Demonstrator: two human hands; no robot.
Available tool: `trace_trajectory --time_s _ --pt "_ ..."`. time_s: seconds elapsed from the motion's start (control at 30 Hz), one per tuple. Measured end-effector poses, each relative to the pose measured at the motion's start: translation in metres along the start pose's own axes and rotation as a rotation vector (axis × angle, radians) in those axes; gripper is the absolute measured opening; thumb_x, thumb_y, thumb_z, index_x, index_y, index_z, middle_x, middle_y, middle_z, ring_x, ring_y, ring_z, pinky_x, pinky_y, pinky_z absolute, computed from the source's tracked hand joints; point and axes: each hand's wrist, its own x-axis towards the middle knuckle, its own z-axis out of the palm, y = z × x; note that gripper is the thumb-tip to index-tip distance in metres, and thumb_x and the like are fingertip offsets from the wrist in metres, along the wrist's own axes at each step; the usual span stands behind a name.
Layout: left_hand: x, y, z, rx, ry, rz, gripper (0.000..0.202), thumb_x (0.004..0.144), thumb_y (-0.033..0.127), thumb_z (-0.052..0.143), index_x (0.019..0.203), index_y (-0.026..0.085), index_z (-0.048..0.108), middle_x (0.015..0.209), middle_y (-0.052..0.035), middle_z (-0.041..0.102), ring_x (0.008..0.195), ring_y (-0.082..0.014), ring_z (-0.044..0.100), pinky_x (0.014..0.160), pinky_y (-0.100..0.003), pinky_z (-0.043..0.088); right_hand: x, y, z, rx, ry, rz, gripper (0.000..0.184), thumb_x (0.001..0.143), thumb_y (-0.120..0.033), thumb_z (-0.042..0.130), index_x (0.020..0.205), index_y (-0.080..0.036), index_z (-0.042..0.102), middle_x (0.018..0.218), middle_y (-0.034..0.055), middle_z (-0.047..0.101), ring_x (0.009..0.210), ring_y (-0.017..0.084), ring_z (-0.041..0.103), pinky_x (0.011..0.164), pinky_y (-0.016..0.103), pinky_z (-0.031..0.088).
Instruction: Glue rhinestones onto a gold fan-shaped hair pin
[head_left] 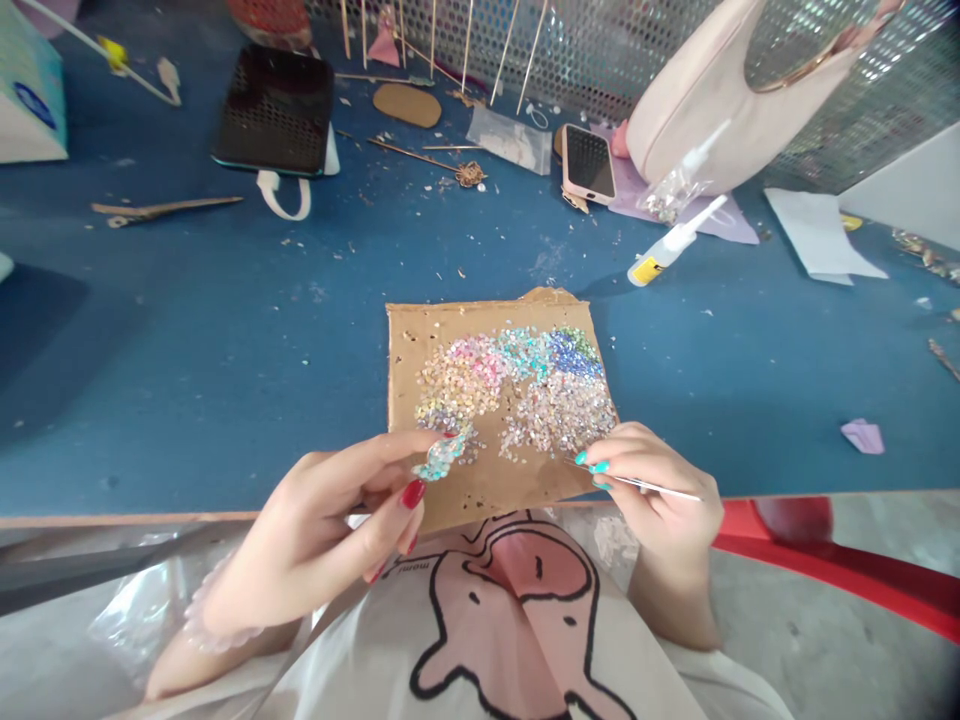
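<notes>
A brown cardboard sheet (487, 480) lies on the blue table, heaped with several small iridescent and coloured sequins (517, 385). My left hand (330, 530), with red nails, pinches a small sequin-covered piece (442, 455) over the sheet's near left part. My right hand (652, 490), with turquoise nails, is closed on a thin needle-like stick (652, 487) at the sheet's near right corner, its tip pointing left toward the sequins.
A glue bottle (671, 243) lies beyond the sheet to the right. Two phones (276, 110) (589, 163), wooden sticks, a pale pink bag (712, 100), white paper (817, 235) and scraps sit farther back. A red chair edge (840, 570) shows at the lower right.
</notes>
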Motion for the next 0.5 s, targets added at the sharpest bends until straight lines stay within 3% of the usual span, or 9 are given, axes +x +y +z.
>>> trace_trajectory --time_s 0.23,0.37,0.5 --pt "0.002 0.0 -0.001 0.026 -0.021 0.032 0.03 0.096 0.012 0.036 0.123 0.022 0.048 0.057 0.0065 0.052 0.039 -0.0036 0.045 0.042 -0.011 0.041 -0.006 -0.002 -0.001 -0.08 0.029 -0.075 0.025 0.077 -0.007 0.064 0.094 -0.025 0.063 0.083 0.0018 0.073 0.066 0.017 0.064 0.063 0.038 0.051" --pt "0.004 0.0 -0.002 0.052 -0.059 0.057 0.032 0.095 0.011 0.036 0.124 0.022 0.047 0.056 0.0074 0.051 0.039 -0.0032 0.045 0.044 -0.01 0.042 -0.007 -0.016 -0.01 -0.398 -0.183 -0.224 0.02 0.082 -0.01 0.058 0.096 -0.024 0.063 0.093 0.0045 0.073 0.074 0.019 0.066 0.067 0.041 0.053" --pt "0.004 0.001 -0.002 0.056 -0.048 0.05 0.034 0.095 0.011 0.036 0.124 0.026 0.047 0.057 0.0073 0.052 0.039 -0.0032 0.045 0.042 -0.009 0.041 0.004 -0.035 -0.017 -0.741 -0.457 -0.613 0.013 0.084 -0.012 0.052 0.086 -0.015 0.065 0.087 0.0122 0.073 0.078 0.023 0.065 0.069 0.041 0.053"
